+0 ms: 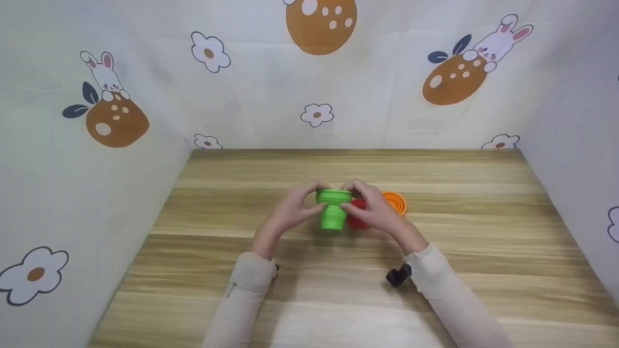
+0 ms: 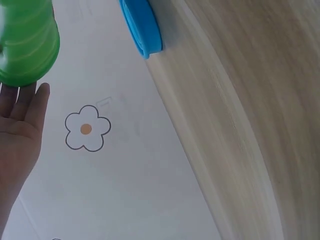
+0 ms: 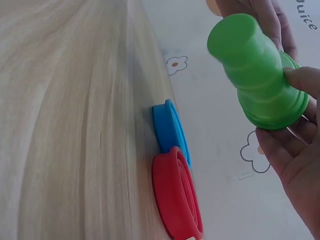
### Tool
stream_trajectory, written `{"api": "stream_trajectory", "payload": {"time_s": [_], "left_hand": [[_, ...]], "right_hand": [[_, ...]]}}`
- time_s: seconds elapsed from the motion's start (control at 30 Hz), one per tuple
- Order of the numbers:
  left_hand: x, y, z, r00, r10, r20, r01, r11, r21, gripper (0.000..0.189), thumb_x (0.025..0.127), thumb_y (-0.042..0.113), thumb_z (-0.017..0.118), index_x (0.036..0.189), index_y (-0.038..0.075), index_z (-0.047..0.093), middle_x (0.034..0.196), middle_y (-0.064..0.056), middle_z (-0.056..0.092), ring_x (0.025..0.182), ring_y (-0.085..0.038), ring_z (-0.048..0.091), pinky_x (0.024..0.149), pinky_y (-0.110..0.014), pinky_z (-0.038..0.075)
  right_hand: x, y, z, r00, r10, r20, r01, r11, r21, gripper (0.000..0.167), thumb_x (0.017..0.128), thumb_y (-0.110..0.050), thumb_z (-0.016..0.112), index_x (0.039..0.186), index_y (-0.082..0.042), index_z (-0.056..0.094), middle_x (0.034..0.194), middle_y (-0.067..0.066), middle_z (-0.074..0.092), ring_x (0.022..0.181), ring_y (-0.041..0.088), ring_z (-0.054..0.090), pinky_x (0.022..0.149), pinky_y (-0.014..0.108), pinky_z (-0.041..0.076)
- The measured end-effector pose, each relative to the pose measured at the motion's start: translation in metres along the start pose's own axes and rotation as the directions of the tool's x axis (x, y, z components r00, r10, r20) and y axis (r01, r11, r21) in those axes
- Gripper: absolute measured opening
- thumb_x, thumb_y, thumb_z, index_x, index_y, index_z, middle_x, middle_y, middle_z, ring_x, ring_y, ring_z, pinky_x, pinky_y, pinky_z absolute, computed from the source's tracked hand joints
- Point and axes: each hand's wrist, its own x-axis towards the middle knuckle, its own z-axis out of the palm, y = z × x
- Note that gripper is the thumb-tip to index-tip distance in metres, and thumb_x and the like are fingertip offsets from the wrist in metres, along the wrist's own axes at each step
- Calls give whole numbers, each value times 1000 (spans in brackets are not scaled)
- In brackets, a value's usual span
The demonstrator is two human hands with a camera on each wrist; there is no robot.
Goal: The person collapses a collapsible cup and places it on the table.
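Note:
Both hands hold a green collapsible cup [image 1: 333, 215], drawn out to a stepped, tapering shape with its wide rim up and narrow base down. My left hand [image 1: 296, 207] grips its left side near the rim, thumb toward me and fingers behind. From the other side my right hand [image 1: 375, 207] grips it the same way; the right wrist view shows the thumb on the cup's wall [image 3: 260, 80]. Below the right hand lies a red collapsed cup [image 1: 357, 222], partly covered by it. A blue collapsed cup [image 3: 165, 127] sits beside the red one, hidden in the head view.
An orange collapsed cup [image 1: 396, 202] lies flat on the wooden table [image 1: 232, 309], just past the right hand. Printed cloth walls [image 1: 261, 96] with bunnies and flowers enclose the table at the back and both sides. A black wrist camera [image 1: 399, 275] sticks out from the right sleeve.

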Motion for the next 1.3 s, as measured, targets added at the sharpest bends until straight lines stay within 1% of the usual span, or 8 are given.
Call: {"api": "stream_trajectory", "payload": {"time_s": [0.13, 0.3, 0.47, 0.77, 0.93, 1.07, 1.17, 1.3], "left_hand": [[1, 1, 2, 1000, 25, -7, -25, 999, 37, 26, 93, 12, 70, 118, 8, 65, 116, -5, 70, 115, -19, 63, 107, -37, 50], [2, 1, 5, 999, 48, -15, -47, 995, 83, 26, 94, 13, 69, 119, 6, 64, 119, -7, 70, 118, -21, 65, 106, -32, 51], [3, 2, 9, 996, 74, -45, -66, 984, 166, 25, 94, 13, 67, 118, 6, 64, 116, -8, 71, 114, -21, 67, 101, -32, 54], [6, 6, 16, 977, 165, -135, -99, 912, 398, 22, 94, 15, 68, 114, 7, 65, 100, -6, 74, 89, -19, 70, 80, -30, 60], [6, 7, 19, 965, 205, -165, -97, 860, 501, 21, 93, 16, 69, 112, 7, 65, 93, -6, 74, 77, -17, 69, 69, -29, 60], [6, 5, 21, 956, 231, -182, -95, 829, 552, 20, 92, 17, 70, 109, 8, 65, 88, -4, 74, 71, -15, 68, 64, -28, 60], [6, 5, 23, 951, 244, -187, -92, 805, 586, 18, 93, 19, 69, 108, 9, 65, 85, -3, 74, 67, -13, 65, 61, -28, 59], [6, 5, 24, 949, 251, -193, -82, 785, 614, 16, 94, 20, 68, 107, 10, 65, 83, -1, 74, 64, -11, 61, 59, -28, 59]], "right_hand": [[-2, 1, -2, 1000, -17, -10, 17, 1000, -18, 25, 95, -16, 67, 113, -3, 56, 109, 9, 66, 104, 16, 64, 99, 38, 55], [-3, 2, -2, 998, -53, -44, 51, 998, -49, 24, 95, -16, 67, 110, 0, 58, 105, 11, 67, 100, 16, 64, 94, 34, 58], [-3, 3, 0, 992, -77, -96, 61, 986, -157, 22, 95, -16, 67, 109, -1, 58, 102, 10, 68, 97, 18, 66, 90, 36, 59], [-5, 2, 7, 970, -138, -201, 58, 931, -360, 19, 95, -11, 66, 108, 1, 60, 96, 14, 70, 90, 24, 68, 79, 40, 61], [-5, 2, 10, 962, -143, -232, 33, 907, -420, 17, 95, -11, 65, 107, 0, 61, 93, 14, 71, 84, 24, 67, 75, 42, 60], [-5, 0, 13, 963, -137, -233, 18, 893, -449, 16, 96, -10, 64, 108, 0, 61, 92, 14, 71, 82, 25, 67, 74, 42, 60], [-5, 0, 13, 966, -119, -230, 3, 894, -447, 16, 97, -11, 63, 109, 0, 61, 94, 14, 71, 83, 24, 68, 75, 41, 61], [-5, 2, 12, 973, -79, -218, 3, 945, -328, 19, 99, -16, 61, 112, -2, 62, 100, 11, 72, 90, 22, 70, 81, 38, 62]]}}
